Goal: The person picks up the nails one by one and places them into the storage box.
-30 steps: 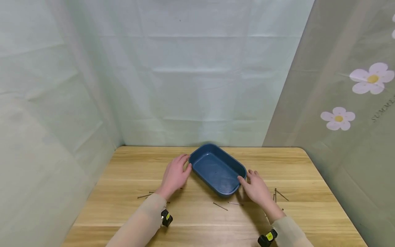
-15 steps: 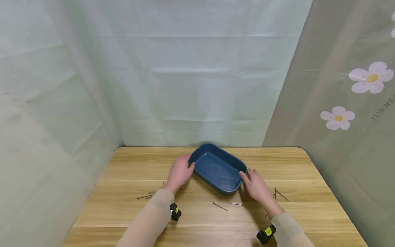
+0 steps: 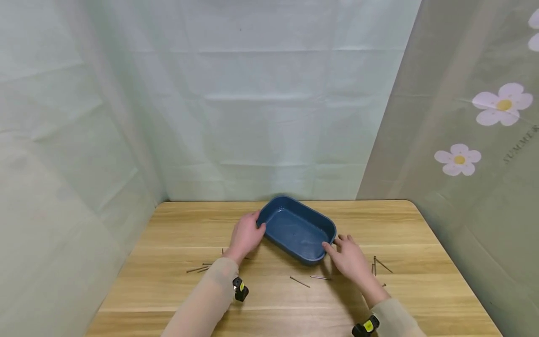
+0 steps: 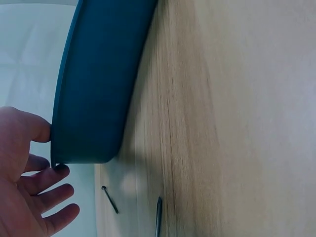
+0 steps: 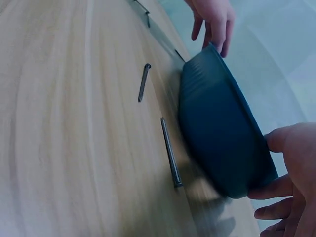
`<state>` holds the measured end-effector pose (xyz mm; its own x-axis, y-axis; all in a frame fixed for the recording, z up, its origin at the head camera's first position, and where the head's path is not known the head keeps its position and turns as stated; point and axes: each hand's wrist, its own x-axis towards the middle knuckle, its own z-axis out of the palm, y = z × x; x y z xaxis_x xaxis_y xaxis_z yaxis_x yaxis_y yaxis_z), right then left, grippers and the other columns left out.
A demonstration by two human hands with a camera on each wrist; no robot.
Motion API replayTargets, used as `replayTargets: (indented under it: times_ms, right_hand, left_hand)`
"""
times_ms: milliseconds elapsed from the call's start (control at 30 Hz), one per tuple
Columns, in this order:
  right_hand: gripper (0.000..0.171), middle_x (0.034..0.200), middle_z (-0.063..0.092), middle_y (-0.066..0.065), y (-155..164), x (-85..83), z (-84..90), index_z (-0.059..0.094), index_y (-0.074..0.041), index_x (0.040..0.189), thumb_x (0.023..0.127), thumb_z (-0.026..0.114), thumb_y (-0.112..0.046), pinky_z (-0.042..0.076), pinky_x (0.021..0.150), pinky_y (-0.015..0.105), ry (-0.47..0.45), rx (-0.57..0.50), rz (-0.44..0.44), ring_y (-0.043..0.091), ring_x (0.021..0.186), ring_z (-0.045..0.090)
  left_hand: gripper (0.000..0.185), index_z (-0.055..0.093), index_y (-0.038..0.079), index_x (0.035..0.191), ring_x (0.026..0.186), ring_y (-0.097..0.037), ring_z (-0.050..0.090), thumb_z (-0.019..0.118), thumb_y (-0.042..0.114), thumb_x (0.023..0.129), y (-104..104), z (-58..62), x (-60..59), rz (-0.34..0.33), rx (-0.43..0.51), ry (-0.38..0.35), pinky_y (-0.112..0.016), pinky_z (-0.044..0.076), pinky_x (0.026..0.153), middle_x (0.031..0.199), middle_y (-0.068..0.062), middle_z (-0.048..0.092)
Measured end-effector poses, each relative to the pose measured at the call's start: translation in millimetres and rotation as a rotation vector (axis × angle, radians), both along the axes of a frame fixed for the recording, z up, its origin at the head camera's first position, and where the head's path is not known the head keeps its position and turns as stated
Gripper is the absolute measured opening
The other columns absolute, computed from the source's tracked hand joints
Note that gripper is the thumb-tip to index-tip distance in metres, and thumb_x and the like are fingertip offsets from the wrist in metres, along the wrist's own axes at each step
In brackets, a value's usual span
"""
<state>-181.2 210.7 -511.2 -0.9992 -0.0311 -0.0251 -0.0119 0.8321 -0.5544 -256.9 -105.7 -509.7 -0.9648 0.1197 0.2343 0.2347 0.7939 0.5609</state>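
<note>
A dark blue rectangular plastic basin [image 3: 296, 234] sits at an angle near the table's back edge, with no contents visible. My left hand [image 3: 245, 236] holds its left corner, thumb at the rim and fingers around the outer wall; the left wrist view shows this thumb [image 4: 37, 126] against the rim. At the opposite corner my right hand [image 3: 350, 260] pinches the wall, thumb over the rim, fingers outside. In the right wrist view, the basin's side [image 5: 222, 128] appears tilted with shadow beneath it. Two nails [image 3: 300, 281] lie in front of the basin.
Several more nails [image 3: 198, 269] are scattered beside my left forearm. Others [image 3: 382, 265] lie to the right of my right hand. The wooden table [image 3: 269, 311] ends at a pale hanging cloth [image 3: 269, 117], with flower-printed cloth [image 3: 459, 160] on the right.
My left hand has moved right and closed onto the basin's corner. My right hand has shifted slightly, its thumb now further over the near rim. The basin has barely moved.
</note>
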Motion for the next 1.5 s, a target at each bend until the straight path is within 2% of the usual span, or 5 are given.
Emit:
replayTargets:
  times_ms: [267, 500, 667, 867, 1500]
  right_hand:
    - [0.061, 0.156, 0.047, 0.035, 9, -6.9, -2.1, 0.063, 0.01, 0.141, 0.112, 0.053, -0.043, 0.032, 0.118, 0.072, 0.037, -0.005, -0.004, 0.057, 0.152, 0.03]
    - [0.056, 0.155, 0.049, 0.035, 17, -13.2, -1.5, 0.064, 0.006, 0.143, 0.113, 0.053, -0.04, 0.033, 0.116, 0.075, 0.068, 0.001, -0.008, 0.061, 0.148, 0.034]
    - [0.054, 0.155, 0.048, 0.035, 23, -19.7, -1.9, 0.064, 0.003, 0.144, 0.113, 0.055, -0.04, 0.033, 0.115, 0.076, 0.09, 0.011, -0.014, 0.06, 0.147, 0.036]
    - [0.051, 0.152, 0.051, 0.035, 31, -27.6, -3.1, 0.065, 0.006, 0.141, 0.114, 0.053, -0.036, 0.034, 0.115, 0.074, 0.129, 0.037, 0.002, 0.06, 0.145, 0.04]
    - [0.054, 0.155, 0.049, 0.034, 44, -34.6, 0.0, 0.059, 0.003, 0.149, 0.117, 0.043, -0.037, 0.03, 0.12, 0.072, 0.151, 0.002, 0.003, 0.058, 0.149, 0.036]
  left_hand:
    - [0.044, 0.068, -0.007, 0.138, 0.118, -0.042, 0.068, 0.072, 0.017, 0.1, -1, -3.6, 3.4, 0.002, -0.001, 0.034, -0.055, 0.057, 0.099, 0.128, -0.025, 0.071]
    - [0.016, 0.081, 0.002, 0.101, 0.064, -0.019, 0.054, 0.069, 0.013, 0.101, -4, -2.8, 5.5, 0.028, 0.049, 0.034, -0.037, 0.045, 0.061, 0.067, 0.0, 0.059]
    - [0.023, 0.084, 0.005, 0.114, 0.071, -0.014, 0.063, 0.074, 0.019, 0.099, 0, -1.1, 16.2, 0.11, 0.125, -0.044, -0.037, 0.055, 0.069, 0.083, 0.001, 0.076]
    - [0.016, 0.083, 0.017, 0.095, 0.072, -0.012, 0.066, 0.079, 0.032, 0.095, 5, -4.6, 27.3, 0.224, 0.185, -0.115, -0.037, 0.054, 0.067, 0.079, 0.008, 0.074]
    - [0.029, 0.056, 0.018, 0.069, 0.088, -0.031, 0.058, 0.074, 0.028, 0.09, 29, -19.3, 33.6, 0.315, 0.048, 0.051, -0.049, 0.042, 0.077, 0.07, 0.002, 0.055]
